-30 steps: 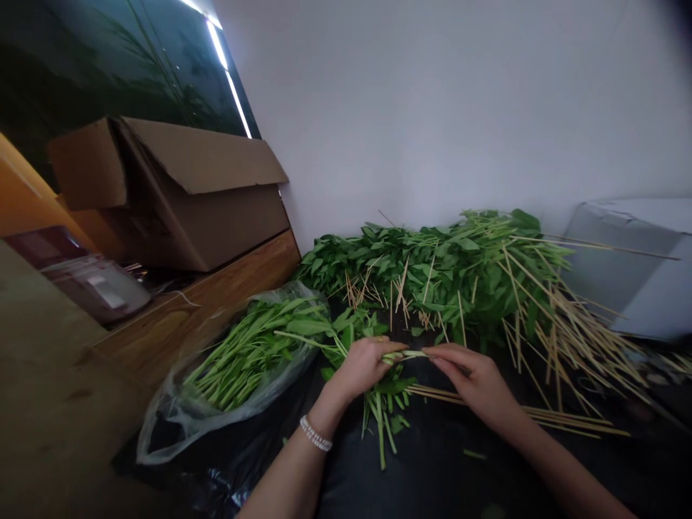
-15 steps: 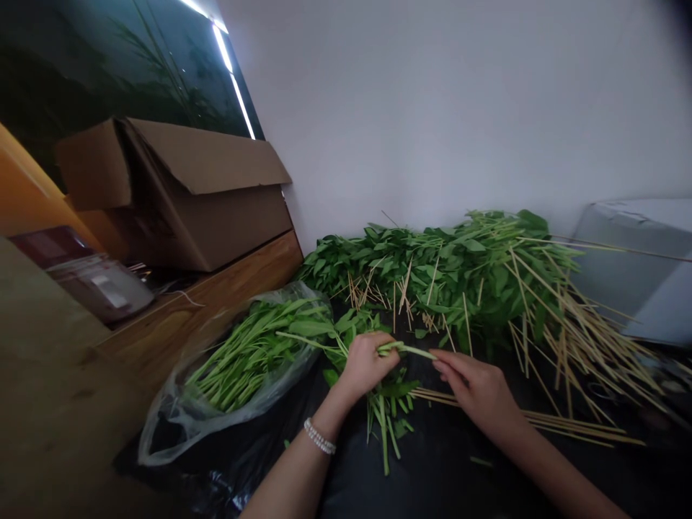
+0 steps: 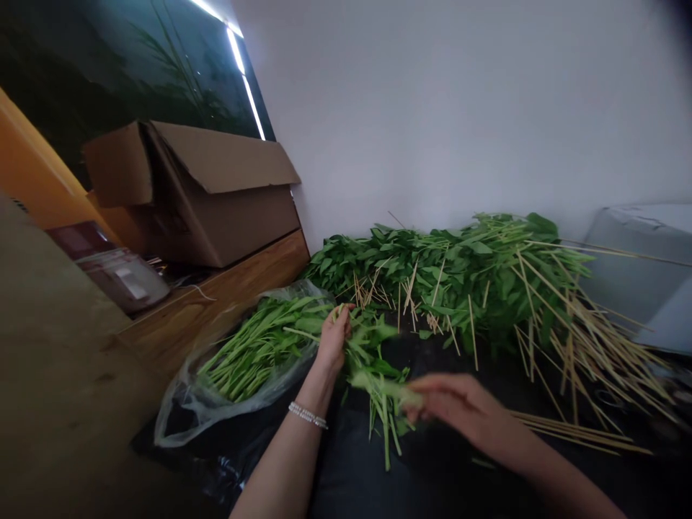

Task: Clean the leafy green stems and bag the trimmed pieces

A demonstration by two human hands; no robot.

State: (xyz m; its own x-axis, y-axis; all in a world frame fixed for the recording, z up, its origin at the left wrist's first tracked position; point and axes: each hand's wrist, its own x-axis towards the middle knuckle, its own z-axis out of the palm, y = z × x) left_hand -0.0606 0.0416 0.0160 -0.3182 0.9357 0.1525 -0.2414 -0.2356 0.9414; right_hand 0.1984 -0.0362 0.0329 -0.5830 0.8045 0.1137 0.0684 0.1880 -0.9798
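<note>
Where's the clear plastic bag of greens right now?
In the head view, the clear plastic bag lies left of the left hand, below the cardboard box.

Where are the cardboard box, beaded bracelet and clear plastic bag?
Cardboard box (image 3: 238, 216): head view, on its side wall.
Beaded bracelet (image 3: 308, 415): head view, middle of its beads.
Clear plastic bag (image 3: 210, 420): head view, its near rim.

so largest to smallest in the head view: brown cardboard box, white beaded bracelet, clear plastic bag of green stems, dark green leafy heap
Dark green leafy heap and brown cardboard box: too alike to rank
Clear plastic bag of green stems
White beaded bracelet
</note>
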